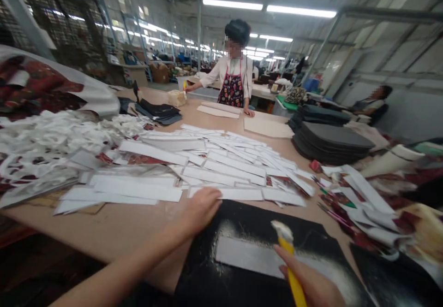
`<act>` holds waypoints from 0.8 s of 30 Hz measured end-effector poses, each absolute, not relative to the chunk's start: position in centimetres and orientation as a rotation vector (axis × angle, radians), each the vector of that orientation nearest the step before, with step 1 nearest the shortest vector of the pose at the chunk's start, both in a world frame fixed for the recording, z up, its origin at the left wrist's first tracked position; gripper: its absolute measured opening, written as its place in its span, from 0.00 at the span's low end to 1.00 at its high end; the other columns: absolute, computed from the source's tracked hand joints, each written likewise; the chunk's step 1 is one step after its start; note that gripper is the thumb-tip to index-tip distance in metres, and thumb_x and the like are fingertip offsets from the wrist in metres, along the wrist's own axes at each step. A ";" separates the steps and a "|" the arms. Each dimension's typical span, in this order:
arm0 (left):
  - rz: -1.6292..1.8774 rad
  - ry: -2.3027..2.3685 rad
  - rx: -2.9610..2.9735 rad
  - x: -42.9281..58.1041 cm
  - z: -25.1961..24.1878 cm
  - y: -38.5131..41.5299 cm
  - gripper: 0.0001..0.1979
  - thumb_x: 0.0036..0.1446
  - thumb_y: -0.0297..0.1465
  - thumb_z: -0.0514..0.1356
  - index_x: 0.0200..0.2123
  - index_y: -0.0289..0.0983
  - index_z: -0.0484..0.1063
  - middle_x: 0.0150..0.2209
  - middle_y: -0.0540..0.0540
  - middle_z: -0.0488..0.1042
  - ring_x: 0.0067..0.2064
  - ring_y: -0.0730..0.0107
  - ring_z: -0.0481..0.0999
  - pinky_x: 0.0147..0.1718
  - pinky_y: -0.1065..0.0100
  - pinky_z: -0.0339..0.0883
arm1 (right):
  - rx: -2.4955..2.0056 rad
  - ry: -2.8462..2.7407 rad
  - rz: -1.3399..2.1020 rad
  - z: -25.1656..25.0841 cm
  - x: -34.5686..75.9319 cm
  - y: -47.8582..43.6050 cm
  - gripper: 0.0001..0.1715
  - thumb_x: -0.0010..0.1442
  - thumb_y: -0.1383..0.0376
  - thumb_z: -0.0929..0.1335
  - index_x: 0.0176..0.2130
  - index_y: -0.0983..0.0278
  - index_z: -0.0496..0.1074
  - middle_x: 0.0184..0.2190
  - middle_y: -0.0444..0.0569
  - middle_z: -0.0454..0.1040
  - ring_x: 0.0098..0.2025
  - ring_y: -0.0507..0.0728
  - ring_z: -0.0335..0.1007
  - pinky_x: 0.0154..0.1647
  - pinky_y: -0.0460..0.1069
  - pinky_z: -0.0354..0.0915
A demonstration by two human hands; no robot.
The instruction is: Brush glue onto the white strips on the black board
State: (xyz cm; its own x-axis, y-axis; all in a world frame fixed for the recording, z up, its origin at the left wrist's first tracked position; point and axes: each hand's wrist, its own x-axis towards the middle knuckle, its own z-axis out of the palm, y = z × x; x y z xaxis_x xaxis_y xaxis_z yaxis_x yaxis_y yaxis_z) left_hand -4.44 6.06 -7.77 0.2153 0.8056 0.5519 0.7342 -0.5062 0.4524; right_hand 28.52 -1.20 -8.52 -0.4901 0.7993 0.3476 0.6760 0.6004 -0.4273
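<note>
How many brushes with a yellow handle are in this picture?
2. One brush is in the person's right hand, over the black board; the other brush is in the standing co-worker's hand, across the table. More may be hidden.

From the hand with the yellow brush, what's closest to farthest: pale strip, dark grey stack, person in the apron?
Nearest the right hand first:
1. Pale strip, on the black mat.
2. Dark grey stack, right side of the table.
3. Person in the apron, beyond the far end.
</note>
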 end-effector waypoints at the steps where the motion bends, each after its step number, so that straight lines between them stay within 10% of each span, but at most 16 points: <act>1: 1.089 1.414 2.453 -3.2 -8.6 3.4 0.09 0.58 0.27 0.52 0.40 0.36 0.70 0.39 0.44 0.73 0.42 0.67 0.71 0.43 0.64 0.67 | -1.145 -2.276 0.296 -7.6 26.9 -0.7 0.22 0.55 0.66 0.66 0.51 0.53 0.68 0.39 0.44 0.77 0.38 0.56 0.75 0.39 0.47 0.71; 8: 1.074 1.303 2.783 0.1 -12.8 -5.4 0.11 0.57 0.22 0.51 0.42 0.31 0.69 0.36 0.41 0.73 0.39 0.65 0.71 0.39 0.64 0.69 | -1.208 -2.204 0.540 -6.6 17.3 2.1 0.13 0.59 0.58 0.61 0.35 0.60 0.72 0.31 0.45 0.76 0.34 0.55 0.72 0.35 0.48 0.67; 13: 1.040 1.402 2.771 0.3 -13.7 -5.2 0.10 0.58 0.23 0.50 0.40 0.32 0.70 0.35 0.42 0.73 0.38 0.65 0.71 0.38 0.63 0.68 | -1.337 -2.354 0.007 -6.0 16.0 2.6 0.13 0.57 0.64 0.61 0.24 0.62 0.67 0.19 0.47 0.68 0.26 0.56 0.65 0.34 0.53 0.59; 19: 1.128 1.398 2.838 0.2 -13.5 -5.4 0.14 0.60 0.23 0.47 0.42 0.33 0.70 0.39 0.43 0.74 0.40 0.66 0.72 0.41 0.65 0.67 | -1.191 -2.348 0.327 -5.1 16.8 0.8 0.06 0.58 0.63 0.63 0.33 0.60 0.69 0.28 0.43 0.73 0.33 0.53 0.67 0.46 0.51 0.57; 24: 1.235 1.349 2.974 -0.5 -13.4 -4.6 0.16 0.61 0.25 0.45 0.39 0.38 0.73 0.37 0.47 0.76 0.38 0.68 0.74 0.40 0.68 0.65 | -1.724 -2.193 0.115 -5.7 27.5 1.4 0.10 0.56 0.64 0.62 0.28 0.62 0.70 0.23 0.46 0.71 0.30 0.55 0.68 0.37 0.50 0.61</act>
